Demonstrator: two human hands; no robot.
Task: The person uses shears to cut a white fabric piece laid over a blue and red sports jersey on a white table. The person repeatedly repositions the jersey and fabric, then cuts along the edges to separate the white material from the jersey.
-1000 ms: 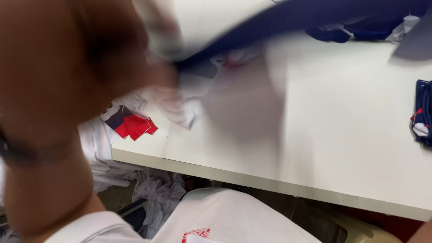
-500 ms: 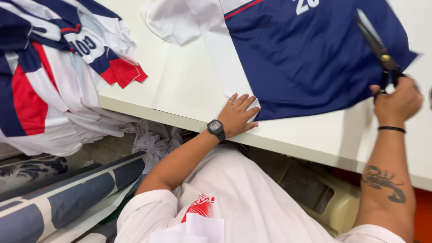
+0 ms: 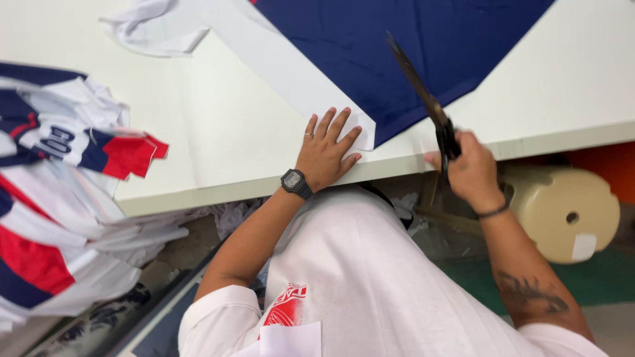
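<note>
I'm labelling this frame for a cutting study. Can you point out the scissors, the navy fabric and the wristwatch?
scissors [image 3: 423, 92]: head view, on the blades.
navy fabric [image 3: 370, 46]: head view, on its flat middle.
wristwatch [image 3: 294, 180]: head view, on its face, left wrist.

Bare table [image 3: 225, 125] lies open between the stacked jerseys [image 3: 59, 198] at the left and the navy fabric panel [image 3: 397, 59]. Raised scissors [image 3: 423, 99] bar the right; table beyond them is free.

Garment workshop: wide cutting table [image 3: 218, 132], stacked jerseys [image 3: 59, 198] (red, white, navy), scissors [image 3: 430, 106], floor scraps.
</note>
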